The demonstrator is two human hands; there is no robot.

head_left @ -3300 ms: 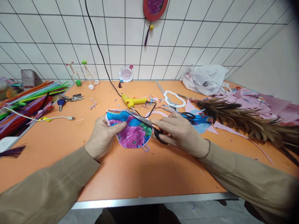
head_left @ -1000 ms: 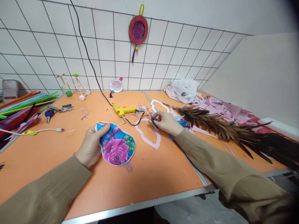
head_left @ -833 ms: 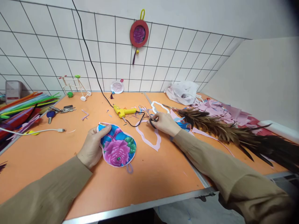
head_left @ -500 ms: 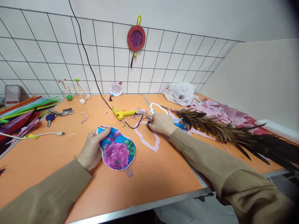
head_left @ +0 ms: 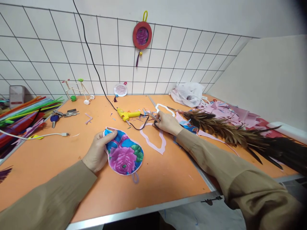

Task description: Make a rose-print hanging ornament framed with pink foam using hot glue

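Note:
My left hand (head_left: 98, 151) pinches the narrow top of a gourd-shaped fabric piece (head_left: 123, 153), thumb on its face. The piece is blue with a large pink flower, green leaves and a pale edging. A small lilac loop (head_left: 135, 178) sticks out at its lower edge. Farther off on the right, my right hand (head_left: 166, 123) is closed on a pair of scissors (head_left: 155, 121) lying low over the tabletop. Their blades point left, and the fingers partly cover the dark handles. Just below them lies a pink paper outline (head_left: 154, 145). Left of the scissors rests a yellow glue gun (head_left: 128, 114).
Feathers (head_left: 227, 127) and pink scraps (head_left: 230, 110) spread over the right side, with a white plastic bag (head_left: 188, 94) behind. Pipe cleaners (head_left: 31, 110), keys (head_left: 63, 115) and a white cable (head_left: 48, 135) lie left. A black cord (head_left: 92, 60) runs down to the glue gun.
My right hand has drawn the fingers together at the scissors and lifted slightly. The left hand keeps hold of the fabric piece. The whole view has shifted a little.

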